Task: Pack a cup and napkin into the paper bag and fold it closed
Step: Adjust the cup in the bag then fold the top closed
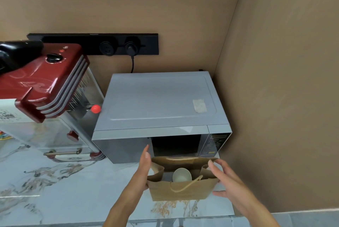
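Observation:
A brown paper bag [180, 191] stands upright and open on the marble counter, just in front of the microwave. A pale paper cup [182, 175] sits inside it, mouth up. I cannot make out a napkin for certain. My left hand [144, 167] lies flat against the bag's left side, fingers straight and pointing away from me. At the bag's right side my right hand [222, 178] has its fingers spread, fingertips at the top right rim and thumb by the lower right corner. A twisted paper handle hangs over the bag's front face.
A grey microwave [159, 103] stands directly behind the bag. A red and glass popcorn machine [45, 89] fills the left. Walls close in at the back and right. The counter's front edge [165, 222] runs just below the bag.

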Tool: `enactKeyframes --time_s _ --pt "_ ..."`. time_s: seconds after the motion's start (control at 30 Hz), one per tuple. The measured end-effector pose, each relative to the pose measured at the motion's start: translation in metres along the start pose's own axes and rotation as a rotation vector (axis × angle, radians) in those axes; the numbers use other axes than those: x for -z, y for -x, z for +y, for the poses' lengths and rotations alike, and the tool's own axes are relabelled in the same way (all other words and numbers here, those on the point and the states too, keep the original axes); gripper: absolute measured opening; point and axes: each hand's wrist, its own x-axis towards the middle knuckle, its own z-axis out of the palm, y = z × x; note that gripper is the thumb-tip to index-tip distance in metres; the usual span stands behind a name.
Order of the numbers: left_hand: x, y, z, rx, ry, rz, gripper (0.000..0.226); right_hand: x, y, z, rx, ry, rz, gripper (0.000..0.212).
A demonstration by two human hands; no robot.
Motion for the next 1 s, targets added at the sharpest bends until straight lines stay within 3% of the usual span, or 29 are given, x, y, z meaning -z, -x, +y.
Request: enactKeyframes --time_s 0.13,0.23,0.43,0.67,0.77,0.83,1.0 --pt "0.007 -0.004 -0.006 0.137 0.131 -0.021 0.073 0.001 -0.010 0.001 -0.024 -0.206 0.020 0.043" --pt "0.007 0.000 -0.008 0.150 0.177 -0.029 0.076 0.002 -0.019 0.002 -0.024 -0.214 0.042 0.050" --pt "0.001 0.003 -0.013 0.162 0.228 0.019 0.064 0.004 -0.036 0.008 -0.077 -0.197 0.102 0.057" --pt "0.002 0.001 -0.027 0.199 0.340 0.022 0.055 0.014 -0.047 0.025 -0.138 -0.254 0.088 0.024" --pt "0.004 0.000 -0.031 0.245 0.314 0.012 0.036 0.016 -0.046 0.026 -0.177 -0.275 0.067 0.015" --pt "0.005 -0.005 -0.035 0.240 0.292 0.009 0.023 0.018 -0.046 0.026 -0.189 -0.289 0.054 0.020" --pt "0.012 -0.015 -0.048 0.213 0.218 0.015 0.020 0.017 -0.047 0.025 -0.183 -0.305 0.046 0.025"
